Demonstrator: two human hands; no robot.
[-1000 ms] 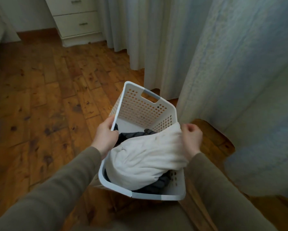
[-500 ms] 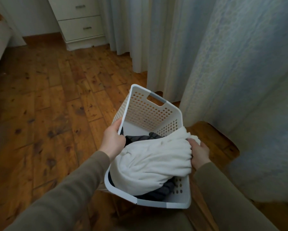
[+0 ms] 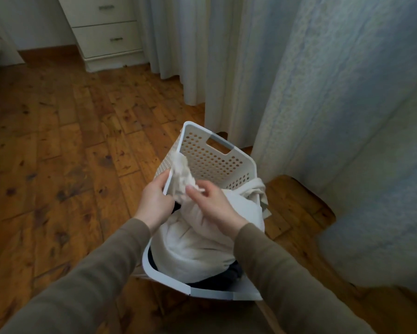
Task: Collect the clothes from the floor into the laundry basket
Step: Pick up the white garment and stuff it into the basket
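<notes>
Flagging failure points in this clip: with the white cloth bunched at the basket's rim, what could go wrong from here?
1. The bulky white cloth mounds above the white perforated plastic laundry basket, with a fold draped over the right rim; it may slide out onto the wooden plank floor.
2. The left hand grips the rim while the right hand pinches a bunched end; pulling it could tip the basket.

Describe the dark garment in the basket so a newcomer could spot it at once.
Find the white perforated laundry basket on the wooden floor beside the curtains. Along its near rim, under the big white cloth, a dark garment peeks out, the only dark item there.
</notes>
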